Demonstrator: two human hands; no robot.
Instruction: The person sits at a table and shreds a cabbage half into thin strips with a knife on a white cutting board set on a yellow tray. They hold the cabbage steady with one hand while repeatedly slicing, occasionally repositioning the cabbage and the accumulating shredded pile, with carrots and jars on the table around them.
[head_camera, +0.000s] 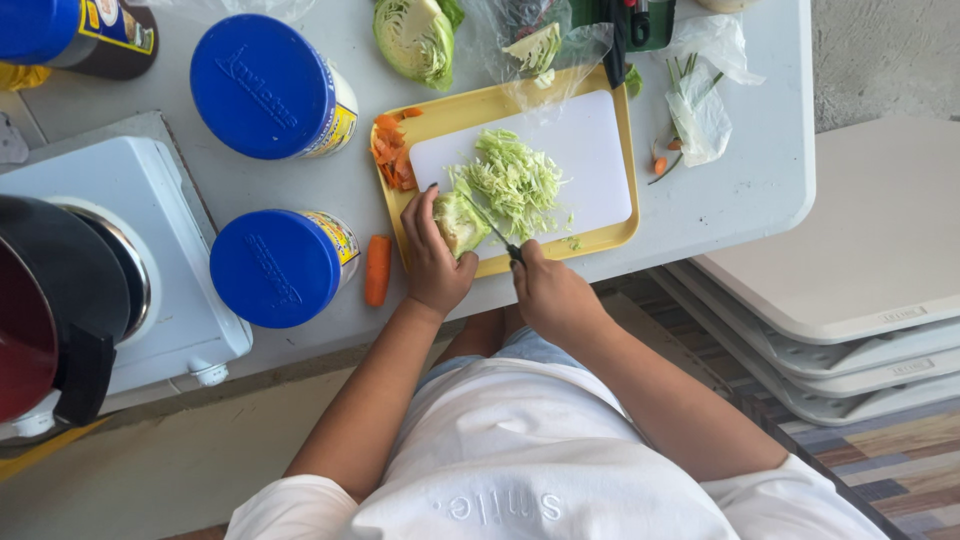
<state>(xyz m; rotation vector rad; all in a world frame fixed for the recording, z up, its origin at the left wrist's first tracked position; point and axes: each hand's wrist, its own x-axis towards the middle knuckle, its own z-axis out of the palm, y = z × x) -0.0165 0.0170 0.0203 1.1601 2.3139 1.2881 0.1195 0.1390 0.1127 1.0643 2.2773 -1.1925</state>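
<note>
The left hand (436, 262) presses down on a wedge of cabbage (460, 222), fingers curled over its top, holding it on the white cutting board (590, 150). The right hand (553, 296) has its grip closed around the dark handle of a knife (503, 243), whose blade lies against the cut face of the wedge. Just beyond the blade sits a heap of shredded cabbage (517, 180) in the middle of the board. The board rests in a yellow tray (628, 190) at the near edge of the desk (760, 170), toward its right corner. Carrot peelings (391, 152) are piled on the tray's left rim, and a carrot piece (377, 270) lies on the desk just left of the tray. A cabbage half (415, 38) sits at the far edge. Two blue-lidded jars (275, 268) stand left of the tray, beside a white hotplate (150, 250) at the left end.
</note>
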